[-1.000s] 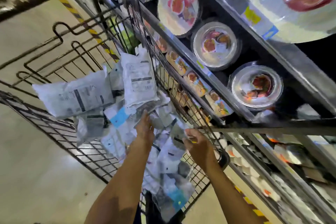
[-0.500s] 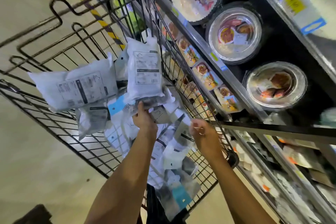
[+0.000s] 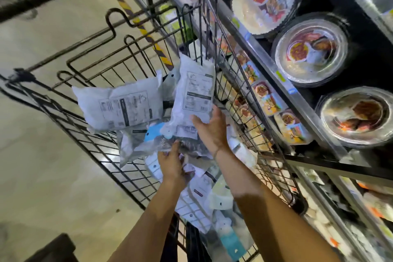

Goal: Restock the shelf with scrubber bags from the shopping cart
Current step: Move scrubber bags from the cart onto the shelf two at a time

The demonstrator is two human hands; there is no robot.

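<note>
Reaching across the pile, the right hand [image 3: 212, 127] now lies against the lower part of the upright white scrubber bag [image 3: 194, 91]. Its thumb is on the printed face and its fingers run up the bag's right edge, but whether they have closed on it I cannot tell. Half a second ago this hand was off to the right by the wire wall, so it has come over to join the pick. Just below it, the left hand [image 3: 172, 164] stays where it was, fingertips pushed in at a clear bag of dark scrubbers [image 3: 187, 144] under the upright one; its hold is hidden too. Left of both hands a second white bag [image 3: 121, 104] lies flat on the heap, with more small packets beneath and nearer the wrists. All of it is still inside the shopping cart [image 3: 274, 174]. Beyond the right hand stands the shelf [image 3: 265, 64], carrying lidded plastic bowls [image 3: 310, 49]. With two hands on the bags, a lift toward the shelf looks close, though nothing has left the cart yet.
</note>
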